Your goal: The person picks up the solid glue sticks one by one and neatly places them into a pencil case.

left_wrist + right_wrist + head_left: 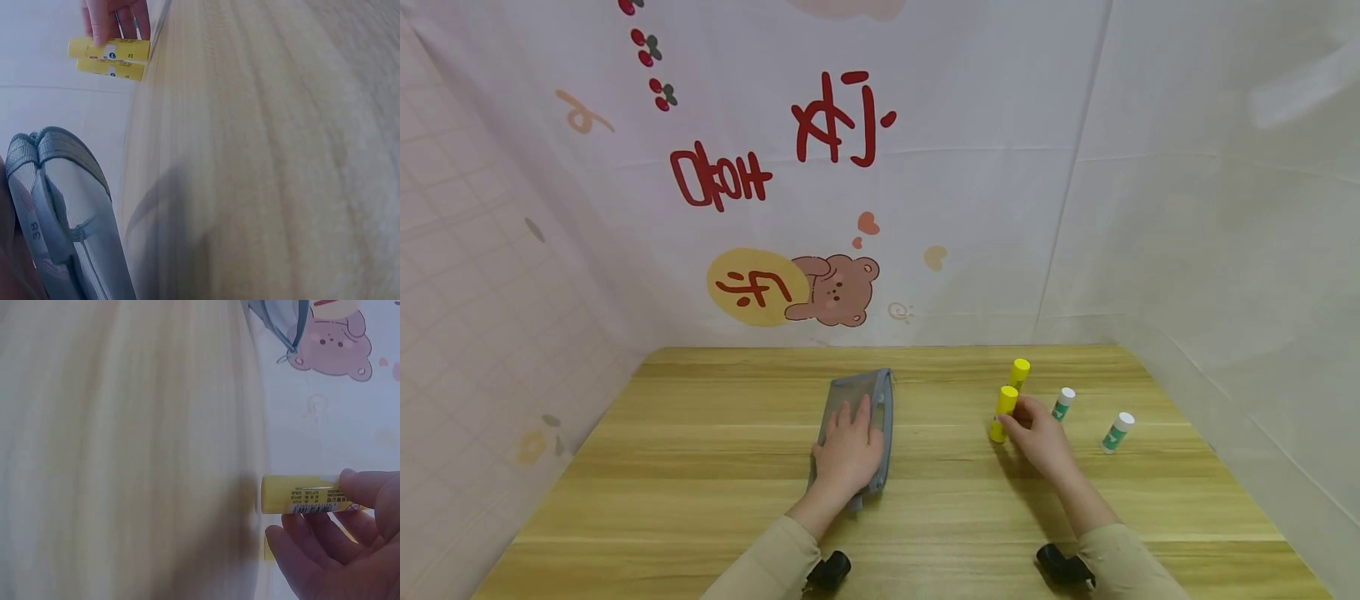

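My left hand [848, 450] lies on a grey mesh zip pouch [880, 392], its fingers spread over the top. In the left wrist view the pouch [94, 231] shows its zip side, with a little of the hand at the left edge. With thumb and fingers, my right hand [1040, 433] pinches an upright yellow glue stick [1007, 402]. The right wrist view shows printing and a barcode on this glue stick [303, 495]; whether its base touches the table is unclear. Just behind it stands a second yellow glue stick [1019, 371].
Two white-capped glue sticks with green labels stand right of my right hand, one nearer [1066, 400] and one farther right [1117, 433]. The wooden table [700, 467] meets a printed cloth backdrop [970, 183] at the back and pale cloth at both sides.
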Motion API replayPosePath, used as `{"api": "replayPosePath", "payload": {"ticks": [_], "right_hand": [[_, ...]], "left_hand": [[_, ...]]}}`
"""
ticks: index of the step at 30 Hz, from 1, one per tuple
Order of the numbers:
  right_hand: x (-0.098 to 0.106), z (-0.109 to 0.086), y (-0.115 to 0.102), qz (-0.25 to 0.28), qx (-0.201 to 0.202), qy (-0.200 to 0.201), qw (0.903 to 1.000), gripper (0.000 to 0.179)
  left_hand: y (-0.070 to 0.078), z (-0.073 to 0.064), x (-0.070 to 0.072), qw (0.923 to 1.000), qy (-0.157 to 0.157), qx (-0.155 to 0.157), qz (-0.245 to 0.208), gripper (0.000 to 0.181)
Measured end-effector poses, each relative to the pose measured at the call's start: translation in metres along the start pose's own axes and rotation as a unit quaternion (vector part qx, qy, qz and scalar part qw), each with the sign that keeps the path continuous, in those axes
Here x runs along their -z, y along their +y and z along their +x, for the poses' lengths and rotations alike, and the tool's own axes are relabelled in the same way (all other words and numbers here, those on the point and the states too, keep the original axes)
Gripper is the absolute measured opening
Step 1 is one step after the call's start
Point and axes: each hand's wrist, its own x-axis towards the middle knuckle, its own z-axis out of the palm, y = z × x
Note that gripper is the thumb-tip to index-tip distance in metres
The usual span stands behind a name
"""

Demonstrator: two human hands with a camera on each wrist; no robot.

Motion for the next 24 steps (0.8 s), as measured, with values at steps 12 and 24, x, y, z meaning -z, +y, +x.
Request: {"api": "replayPosePath", "payload": {"ticks": [12, 24], "right_hand": [[-0.023, 0.006, -0.023, 0.077, -0.026, -0.028, 0.9963, 0.039], [-0.054, 0.011, -0.046, 0.175, -0.043, -0.046, 0.9826, 0.036]], "left_hand": [[0.001, 0.001, 0.001, 0.9999, -0.001, 0.009, -0.008, 0.059], [0.000, 0.001, 0.001, 0.9997, 0.002, 0.017, -0.020, 0.058]]}}
